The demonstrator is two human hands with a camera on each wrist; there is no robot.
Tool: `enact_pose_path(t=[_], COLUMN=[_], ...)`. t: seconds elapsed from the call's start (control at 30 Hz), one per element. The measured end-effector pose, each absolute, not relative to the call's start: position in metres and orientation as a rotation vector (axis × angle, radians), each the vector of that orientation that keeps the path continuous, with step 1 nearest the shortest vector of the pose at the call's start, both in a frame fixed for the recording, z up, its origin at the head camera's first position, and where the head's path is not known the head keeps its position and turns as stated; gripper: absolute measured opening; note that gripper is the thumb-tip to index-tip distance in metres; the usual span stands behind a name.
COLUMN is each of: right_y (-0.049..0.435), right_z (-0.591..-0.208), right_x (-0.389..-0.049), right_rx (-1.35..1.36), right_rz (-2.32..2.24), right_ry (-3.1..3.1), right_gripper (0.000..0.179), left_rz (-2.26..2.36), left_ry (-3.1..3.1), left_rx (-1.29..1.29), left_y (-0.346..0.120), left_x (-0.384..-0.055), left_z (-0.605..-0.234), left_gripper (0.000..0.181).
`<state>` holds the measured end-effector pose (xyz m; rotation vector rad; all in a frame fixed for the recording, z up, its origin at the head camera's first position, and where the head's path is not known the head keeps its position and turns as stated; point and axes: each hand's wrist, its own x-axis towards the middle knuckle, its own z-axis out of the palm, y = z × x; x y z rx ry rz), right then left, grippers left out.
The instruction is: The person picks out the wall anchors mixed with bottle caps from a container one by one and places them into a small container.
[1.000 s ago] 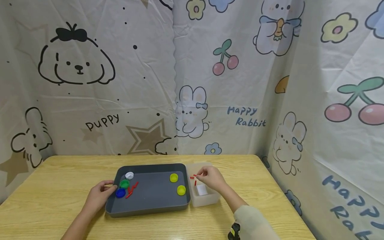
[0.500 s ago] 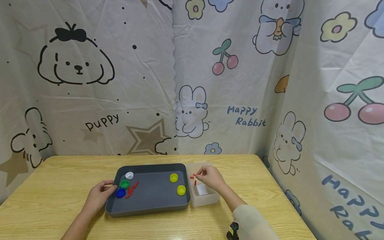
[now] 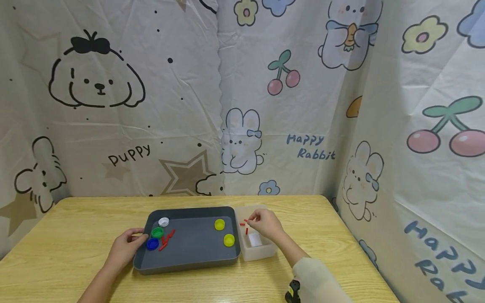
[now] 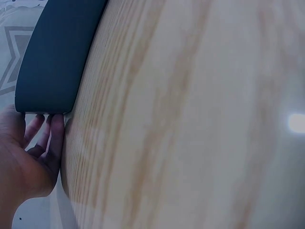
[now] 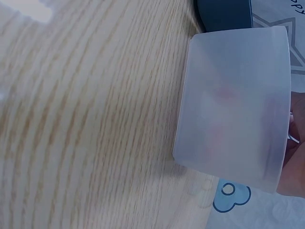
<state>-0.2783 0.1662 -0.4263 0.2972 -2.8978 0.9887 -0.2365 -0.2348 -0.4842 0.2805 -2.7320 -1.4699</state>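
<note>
Curtain: cloth [image 3: 182,122] printed with puppies, rabbits and cherries closes off our view from 10 o'clock round to 2.
Table: wood-grain top [image 3: 208,288]; we see all the work laid out on it.
Grey tray: the grey tray [image 3: 193,242] lies flat in front of us; taking its far edge as 12, we find things at both ends and bare floor between. We judge this side of the work partly done.
Clear box: the clear box [image 3: 259,253] stands just beside the tray at its 3 o'clock; with pieces inside, it looks unfinished to us.
Left hand: at the tray's 9 o'clock, the left hand [image 3: 123,248] grips the rim, well apart from the other hand.
Right hand: over the box, the right hand [image 3: 267,224] has its fingertips drawn together, seemingly pinching a red stick [image 3: 246,220]; the box wall hides the fingertips in the right wrist view.
White block: inside the box toward 6 o'clock, the white block [image 3: 255,240] lies untouched.
Round lids: the white lid [image 3: 163,221] sits at the tray's 10 o'clock, the green lid [image 3: 157,232] and blue lid [image 3: 153,243] near 9, two yellow lids [image 3: 229,240] from 2 to 3; we cannot tell whether they hold anything.
Tray sticks: several red tray sticks [image 3: 171,233] lie loosely together at 9 o'clock, right beside the green and blue lids.
Box sticks: at least two box sticks [image 3: 247,231] lie loose between 9 and 10 o'clock, and the one at the fingertips is not set down; we judge these as left to handle.
</note>
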Motion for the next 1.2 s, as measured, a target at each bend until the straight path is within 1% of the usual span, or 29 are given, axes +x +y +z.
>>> enact_pose_path(t=[0.73, 1.2], right_y=[0.1673, 0.1645], right_z=[-0.4267, -0.4206], right_x=[-0.2788, -0.2769], right_rx=[0.305, 0.318], right_rz=[0.952, 0.989], right_ry=[-2.879, -2.874], right_gripper=[0.006, 0.007], left_rz=[-1.468, -1.477], left_ry=[-2.738, -2.735], left_rx=[0.271, 0.277], left_y=[-0.2342, -0.2339], left_x=[-0.2365, -0.2366], left_z=[-0.4836, -0.4835], left_gripper=[0.053, 0.054])
